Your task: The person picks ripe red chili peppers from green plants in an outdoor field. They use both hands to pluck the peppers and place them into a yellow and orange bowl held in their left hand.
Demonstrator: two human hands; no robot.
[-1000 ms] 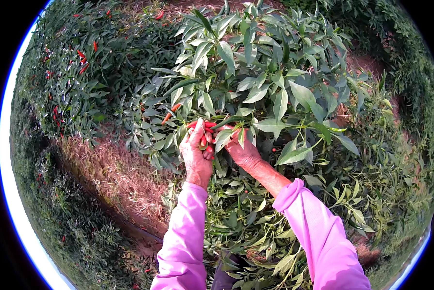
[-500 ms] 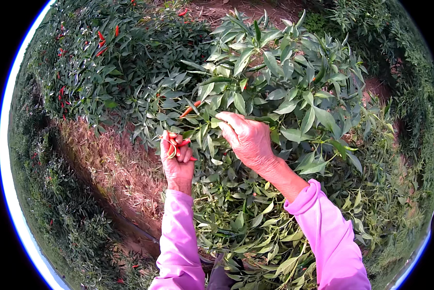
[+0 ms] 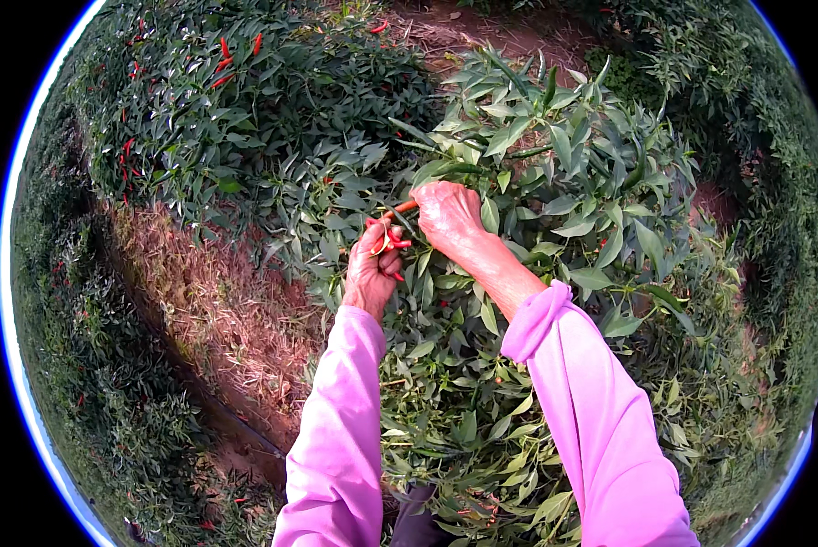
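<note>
The left hand (image 3: pixel 372 269) holds red chillies (image 3: pixel 386 239); the right hand (image 3: pixel 445 214) grips one on the leafy plant (image 3: pixel 564 173).

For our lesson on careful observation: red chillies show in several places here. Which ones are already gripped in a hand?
The bunch of red chillies in the left hand; the others hang on plants at upper left.

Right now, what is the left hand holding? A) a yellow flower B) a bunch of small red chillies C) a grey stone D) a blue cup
B: the left hand is closed around several thin red chillies, next to the leafy green plant.
</note>
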